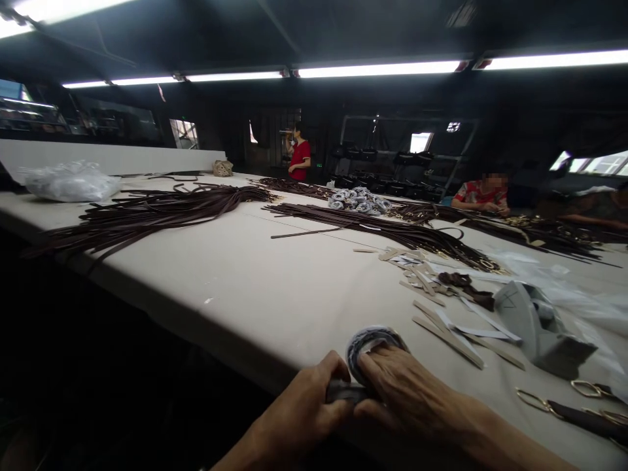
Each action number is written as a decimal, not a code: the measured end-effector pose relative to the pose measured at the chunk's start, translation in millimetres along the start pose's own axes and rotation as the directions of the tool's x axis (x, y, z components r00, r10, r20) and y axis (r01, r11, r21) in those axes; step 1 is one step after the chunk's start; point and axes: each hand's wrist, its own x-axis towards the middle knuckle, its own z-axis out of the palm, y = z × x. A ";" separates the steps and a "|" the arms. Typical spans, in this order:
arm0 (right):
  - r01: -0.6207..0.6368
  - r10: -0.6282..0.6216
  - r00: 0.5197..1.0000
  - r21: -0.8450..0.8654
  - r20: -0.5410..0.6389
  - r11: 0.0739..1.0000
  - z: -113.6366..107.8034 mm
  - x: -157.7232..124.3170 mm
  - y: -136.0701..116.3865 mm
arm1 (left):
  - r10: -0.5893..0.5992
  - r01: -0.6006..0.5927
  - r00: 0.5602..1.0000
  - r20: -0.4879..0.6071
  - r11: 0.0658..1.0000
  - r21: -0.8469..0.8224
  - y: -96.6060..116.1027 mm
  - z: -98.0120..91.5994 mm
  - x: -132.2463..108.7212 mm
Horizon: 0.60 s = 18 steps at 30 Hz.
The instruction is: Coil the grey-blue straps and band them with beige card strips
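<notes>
A round coil [357, 350], dark and wrapped in whitish film, is at the table's near edge, between my two hands. My left hand [309, 407] pinches a grey, band-like part at its near side between thumb and fingers. From the right, my right hand [417, 392] grips the coil, its fingers reaching into the ring and covering much of it. The fingertips of that hand are partly hidden. Similar wrapped coils [359, 200] lie heaped farther back on the table.
The pale table [255, 281] carries bundles of dark brown straps [167, 212], a clear plastic bag [71, 182], and loose beige and white strips [449, 333]. At right stand a grey tape dispenser [534, 327] and gold-coloured scissors-like loops [534, 398]. People [299, 159] are farther back.
</notes>
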 end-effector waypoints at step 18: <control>-0.377 0.085 0.895 0.641 0.438 0.669 -16.2 -13.9 7.1 | 0.059 -0.027 0.981 0.184 0.985 -0.171 -0.3 -17.4 29.5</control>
